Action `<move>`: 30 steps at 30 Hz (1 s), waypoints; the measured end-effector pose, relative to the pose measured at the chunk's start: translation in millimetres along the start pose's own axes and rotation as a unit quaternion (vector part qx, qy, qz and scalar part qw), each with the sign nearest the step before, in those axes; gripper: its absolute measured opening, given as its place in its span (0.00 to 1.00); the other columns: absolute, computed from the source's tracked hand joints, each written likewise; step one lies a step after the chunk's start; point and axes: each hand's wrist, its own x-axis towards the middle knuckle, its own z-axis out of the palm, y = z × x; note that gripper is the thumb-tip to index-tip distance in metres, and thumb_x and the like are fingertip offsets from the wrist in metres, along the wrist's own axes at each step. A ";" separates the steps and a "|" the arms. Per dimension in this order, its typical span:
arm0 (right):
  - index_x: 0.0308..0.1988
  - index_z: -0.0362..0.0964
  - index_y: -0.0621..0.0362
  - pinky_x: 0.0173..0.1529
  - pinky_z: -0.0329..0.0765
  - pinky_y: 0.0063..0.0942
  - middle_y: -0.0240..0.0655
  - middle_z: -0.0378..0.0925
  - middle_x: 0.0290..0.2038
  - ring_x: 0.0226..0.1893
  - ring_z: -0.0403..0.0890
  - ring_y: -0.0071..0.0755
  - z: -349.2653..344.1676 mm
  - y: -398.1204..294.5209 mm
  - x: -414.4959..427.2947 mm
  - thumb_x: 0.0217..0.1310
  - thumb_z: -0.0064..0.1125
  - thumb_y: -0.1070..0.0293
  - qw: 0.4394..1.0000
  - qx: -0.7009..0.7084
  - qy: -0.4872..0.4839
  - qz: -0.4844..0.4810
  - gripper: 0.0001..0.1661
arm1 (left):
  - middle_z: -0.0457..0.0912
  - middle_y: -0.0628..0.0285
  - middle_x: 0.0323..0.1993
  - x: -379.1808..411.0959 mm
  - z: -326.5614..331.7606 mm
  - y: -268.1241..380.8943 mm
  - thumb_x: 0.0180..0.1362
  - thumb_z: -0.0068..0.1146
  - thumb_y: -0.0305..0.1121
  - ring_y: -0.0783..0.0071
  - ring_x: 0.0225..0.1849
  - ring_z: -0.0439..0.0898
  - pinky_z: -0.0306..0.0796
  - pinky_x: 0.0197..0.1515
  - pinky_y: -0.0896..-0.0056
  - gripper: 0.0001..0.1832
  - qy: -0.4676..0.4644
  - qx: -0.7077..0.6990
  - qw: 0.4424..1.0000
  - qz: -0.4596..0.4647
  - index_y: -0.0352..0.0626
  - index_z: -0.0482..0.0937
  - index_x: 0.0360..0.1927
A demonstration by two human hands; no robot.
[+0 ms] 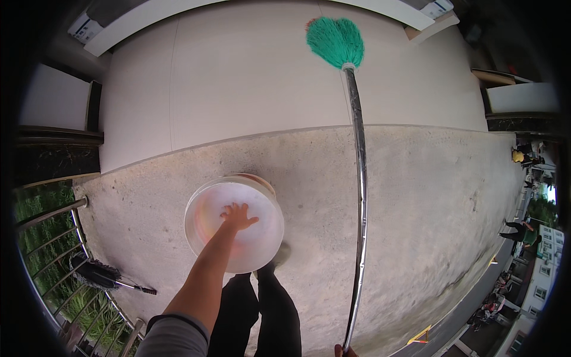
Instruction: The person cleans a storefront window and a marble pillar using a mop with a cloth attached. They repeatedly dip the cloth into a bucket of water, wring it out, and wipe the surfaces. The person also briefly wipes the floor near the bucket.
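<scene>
My left hand (238,217) is over the mouth of a whitish plastic bucket (267,254), its fingers spread and nothing held. I cannot tell whether it touches anything inside; the bucket's interior looks pale and cloudy. The bucket stands on rough concrete just before my feet. At the bottom edge, my right hand (345,351) is partly cut off, closed around the end of a long shiny metal pole. That pole belongs to a broom (362,192) whose green bristle head (339,42) points away from me, over the smooth tiles.
Smooth light tiles (250,89) meet the concrete (415,201) along a straight edge. To the left, a dark mop or duster (96,272) lies by a metal railing (53,214) with plants behind. A person (522,233) and parked motorbikes (490,308) are far right, beyond small yellow stands (419,335).
</scene>
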 end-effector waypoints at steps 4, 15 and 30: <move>0.19 0.59 0.54 0.23 0.48 0.29 0.19 0.51 0.17 0.21 0.51 0.17 14.6 -2.9 35.0 0.65 0.64 0.56 0.999 0.002 0.013 0.033 0.28 | 0.69 0.47 0.66 79.2 63.9 -20.9 0.48 0.61 0.68 0.44 0.71 0.62 0.57 0.69 0.38 0.48 0.020 0.066 0.998 -0.009 0.41 0.71 0.64; 0.18 0.55 0.51 0.24 0.49 0.30 0.19 0.52 0.18 0.22 0.51 0.19 8.2 8.5 56.4 0.64 0.65 0.57 0.998 0.002 -0.046 -0.030 0.30 | 0.66 0.44 0.65 5.8 46.3 -66.9 0.60 0.63 0.51 0.60 0.70 0.61 0.60 0.68 0.66 0.40 0.038 -0.416 0.906 0.068 0.33 0.64 0.66; 0.21 0.63 0.54 0.22 0.51 0.28 0.20 0.54 0.17 0.20 0.53 0.17 6.1 26.2 73.0 0.64 0.65 0.59 0.997 0.013 -0.072 -0.014 0.24 | 0.78 0.47 0.56 86.3 100.7 -56.3 0.52 0.65 0.44 0.43 0.59 0.75 0.67 0.63 0.49 0.30 0.107 -0.215 0.971 0.003 0.44 0.75 0.58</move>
